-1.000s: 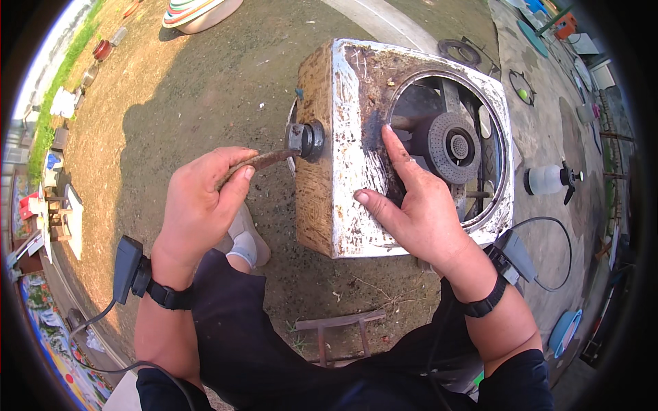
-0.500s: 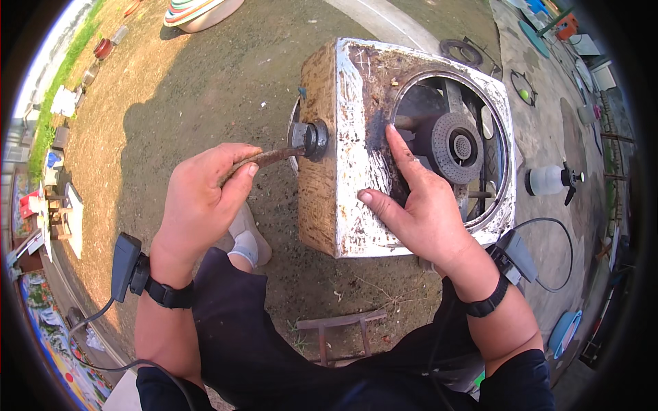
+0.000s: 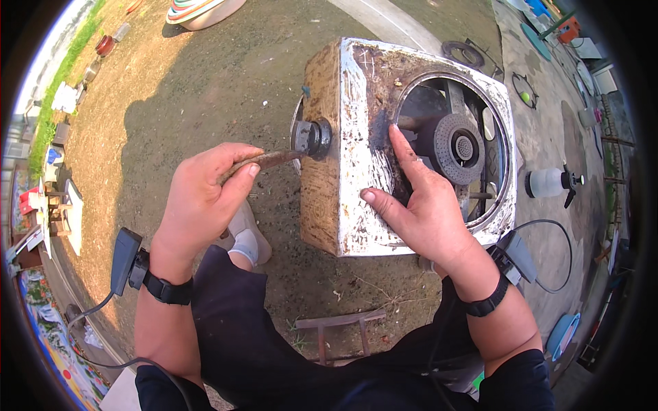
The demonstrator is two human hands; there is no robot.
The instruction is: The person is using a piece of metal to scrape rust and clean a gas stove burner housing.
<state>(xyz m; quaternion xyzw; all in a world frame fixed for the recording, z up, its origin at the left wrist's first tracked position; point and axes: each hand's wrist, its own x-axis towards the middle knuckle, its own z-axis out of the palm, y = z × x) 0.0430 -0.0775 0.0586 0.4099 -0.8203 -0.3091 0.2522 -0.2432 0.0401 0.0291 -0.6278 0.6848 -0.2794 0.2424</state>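
Note:
A rusty, paint-worn single-burner gas stove (image 3: pixel 356 164) stands on the ground in front of me, its white top tilted toward me. Inside its round opening sits a dark burner head (image 3: pixel 462 147) with rings of small holes. My left hand (image 3: pixel 202 192) pinches a rusty flat metal strip (image 3: pixel 271 159) between thumb and fingers. The strip's far end lies at the black control knob (image 3: pixel 312 139) on the stove's brown side; whether it touches is hard to tell. With thumb and index finger stretched apart, my right hand (image 3: pixel 432 212) rests on the stove's top beside the opening.
A white spray bottle (image 3: pixel 547 183) with a black head stands to the right. Beyond the stove lie a dark ring (image 3: pixel 462 53) and a wire pan support (image 3: pixel 525 90). Stacked basins (image 3: pixel 202 12) sit at the far left. A small metal-legged stool (image 3: pixel 341 320) is between my legs.
The metal strip's end has shifted slightly down and back from the knob's face. The stove appears a few pixels further right. Both hands keep nearly the same place.

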